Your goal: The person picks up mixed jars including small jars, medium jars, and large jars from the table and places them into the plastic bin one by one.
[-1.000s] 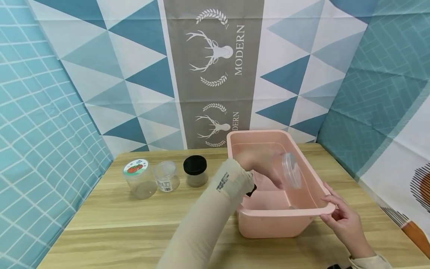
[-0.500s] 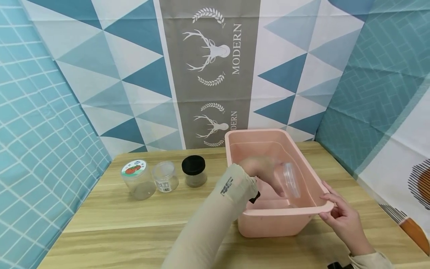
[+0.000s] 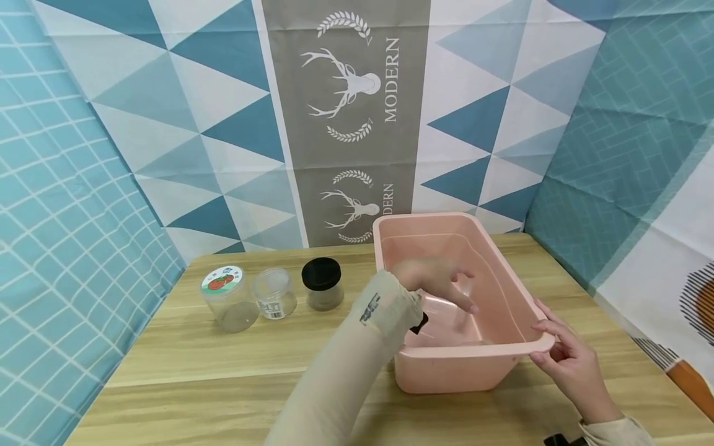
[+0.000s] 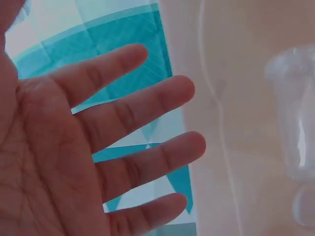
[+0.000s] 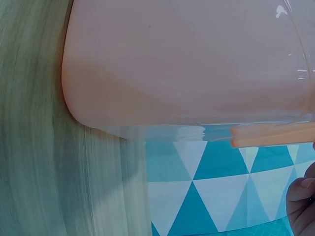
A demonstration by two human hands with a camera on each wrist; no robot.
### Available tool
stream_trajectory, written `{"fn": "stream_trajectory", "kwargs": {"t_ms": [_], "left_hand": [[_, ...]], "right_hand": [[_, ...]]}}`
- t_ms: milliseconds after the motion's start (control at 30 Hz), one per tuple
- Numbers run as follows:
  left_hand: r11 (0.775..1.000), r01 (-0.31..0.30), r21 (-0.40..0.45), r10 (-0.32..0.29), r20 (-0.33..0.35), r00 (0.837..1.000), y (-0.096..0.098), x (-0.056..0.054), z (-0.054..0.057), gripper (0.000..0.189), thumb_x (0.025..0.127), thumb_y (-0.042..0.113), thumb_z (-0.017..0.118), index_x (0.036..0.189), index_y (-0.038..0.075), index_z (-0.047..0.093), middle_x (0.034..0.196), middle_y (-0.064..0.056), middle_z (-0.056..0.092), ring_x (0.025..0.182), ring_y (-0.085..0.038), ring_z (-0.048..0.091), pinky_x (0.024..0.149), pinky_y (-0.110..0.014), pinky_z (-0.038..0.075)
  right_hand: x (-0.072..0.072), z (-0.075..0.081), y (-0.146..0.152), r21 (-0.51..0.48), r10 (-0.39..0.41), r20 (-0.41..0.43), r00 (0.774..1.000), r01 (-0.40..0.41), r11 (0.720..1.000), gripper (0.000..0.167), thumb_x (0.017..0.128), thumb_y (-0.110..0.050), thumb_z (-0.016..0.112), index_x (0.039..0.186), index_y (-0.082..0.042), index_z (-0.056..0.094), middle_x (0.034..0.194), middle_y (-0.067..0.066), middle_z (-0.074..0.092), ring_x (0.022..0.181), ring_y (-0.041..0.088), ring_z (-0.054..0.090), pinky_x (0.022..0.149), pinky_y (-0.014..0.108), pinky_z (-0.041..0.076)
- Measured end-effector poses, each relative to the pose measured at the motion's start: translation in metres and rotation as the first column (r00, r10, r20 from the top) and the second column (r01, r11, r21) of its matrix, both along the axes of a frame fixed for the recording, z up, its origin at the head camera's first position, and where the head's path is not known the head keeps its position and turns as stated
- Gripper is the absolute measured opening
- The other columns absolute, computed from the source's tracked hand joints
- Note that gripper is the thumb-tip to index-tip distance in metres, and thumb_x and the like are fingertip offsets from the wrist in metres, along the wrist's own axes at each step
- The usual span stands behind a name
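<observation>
Partway, I'd judge: tomato-label jar (image 3: 229,300), small clear jar (image 3: 275,293), black-lidded jar (image 3: 323,285) on table (image 3: 223,384); at least one clear container (image 4: 298,123) in pink bin (image 3: 452,373), more unclear through blur. My left hand (image 3: 437,282)'s inside, fingers spread, nothing held; my right hand (image 3: 571,362) grips the rim (image 3: 474,352).

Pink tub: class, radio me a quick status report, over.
Left hand inside pink tub, fingers spread, clear jar ungripped. Right hand grips near right corner. Left sleeve hides part of left rim.
</observation>
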State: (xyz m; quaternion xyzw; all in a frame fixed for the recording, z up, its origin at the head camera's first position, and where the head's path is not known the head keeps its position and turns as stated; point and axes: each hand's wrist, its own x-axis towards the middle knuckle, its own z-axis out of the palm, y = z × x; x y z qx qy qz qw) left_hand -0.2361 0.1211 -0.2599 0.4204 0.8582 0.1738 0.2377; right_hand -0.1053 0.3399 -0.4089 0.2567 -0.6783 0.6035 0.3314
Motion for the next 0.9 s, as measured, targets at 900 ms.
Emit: {"fn": "stream_trajectory", "kwargs": {"t_ms": [900], "left_hand": [[0.864, -0.229, 0.449, 0.343, -0.192, 0.919, -0.072, -0.026, 0.019, 0.051, 0.091, 0.037, 0.064, 0.136, 0.015, 0.055, 0.131, -0.008, 0.058, 0.118, -0.022, 0.055, 0.095, -0.037, 0.044]], "right_hand": [[0.003, 0.003, 0.000, 0.080, -0.083, 0.019, 0.996, 0.082, 0.993, 0.035, 0.075, 0.016, 0.071, 0.106, 0.001, 0.065, 0.138, -0.004, 0.053, 0.044, 0.009, 0.031, 0.037, 0.026, 0.025]]}}
